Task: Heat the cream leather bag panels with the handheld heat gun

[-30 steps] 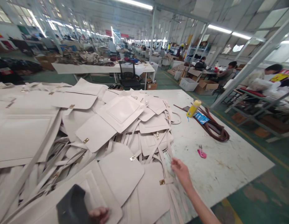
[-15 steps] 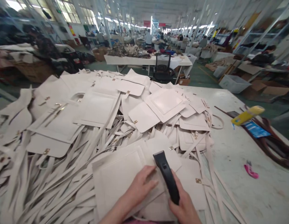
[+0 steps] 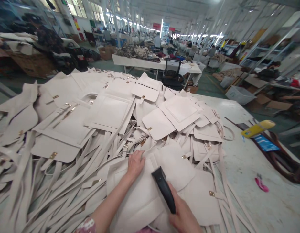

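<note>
A large heap of cream leather bag panels and straps [image 3: 111,113] with small gold clasps covers the white table [image 3: 266,207]. My left hand [image 3: 134,163] lies on the top edge of the nearest cream panel [image 3: 142,194], fingers curled over it. My right hand [image 3: 182,215] grips a black handheld tool [image 3: 164,188], which points up and left over that same panel. Long cream straps trail off the heap toward the near edge.
On the table's right side lie a yellow bottle [image 3: 258,128], a blue packet [image 3: 265,143], dark brown straps [image 3: 285,161] and a small pink tool [image 3: 261,184]. Beyond stand a black chair [image 3: 172,76], another white table [image 3: 150,63], boxes and distant workers.
My left hand has slid up from the panel's middle to its top edge. My right hand with the black tool has shifted slightly left and down. The view has tilted a little.
</note>
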Available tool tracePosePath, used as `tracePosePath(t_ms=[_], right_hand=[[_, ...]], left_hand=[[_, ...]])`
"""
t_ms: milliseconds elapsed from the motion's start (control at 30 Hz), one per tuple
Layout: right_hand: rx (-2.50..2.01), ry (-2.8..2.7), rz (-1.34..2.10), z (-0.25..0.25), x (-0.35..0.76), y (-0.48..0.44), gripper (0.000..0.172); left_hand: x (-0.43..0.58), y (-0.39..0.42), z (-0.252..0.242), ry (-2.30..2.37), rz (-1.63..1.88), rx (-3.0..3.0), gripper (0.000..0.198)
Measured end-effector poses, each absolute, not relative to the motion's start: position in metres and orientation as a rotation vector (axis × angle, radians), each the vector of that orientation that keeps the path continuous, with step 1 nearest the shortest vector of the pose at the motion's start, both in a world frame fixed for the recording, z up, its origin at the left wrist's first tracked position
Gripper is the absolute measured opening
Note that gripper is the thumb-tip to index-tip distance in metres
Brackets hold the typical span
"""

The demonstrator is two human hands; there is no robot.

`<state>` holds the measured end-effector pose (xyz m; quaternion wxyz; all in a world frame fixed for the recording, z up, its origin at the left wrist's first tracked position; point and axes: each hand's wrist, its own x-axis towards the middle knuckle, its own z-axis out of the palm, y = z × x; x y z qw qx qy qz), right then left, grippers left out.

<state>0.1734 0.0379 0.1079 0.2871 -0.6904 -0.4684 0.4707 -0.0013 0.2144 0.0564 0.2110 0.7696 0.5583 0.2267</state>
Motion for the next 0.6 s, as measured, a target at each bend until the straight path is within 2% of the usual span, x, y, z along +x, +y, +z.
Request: tracePosePath(t_ms=[167,300,600], right_hand=[[-1.756,-1.229,1.112,0.126,0.169,0.075,0.086],[-1.742,-1.244,1.175,0.135,0.184,0.077,0.084],[-1.733,-1.208,1.205,0.124,0.172,0.128,0.081]], left_hand=[[-0.011,0.217,0.056,1.508,0.764,2.088,0.039],[-0.008,0.202,0.063,1.526,0.862,2.063,0.048],[0.004,0.187,0.076,1.523,0.562,2.028,0.044]])
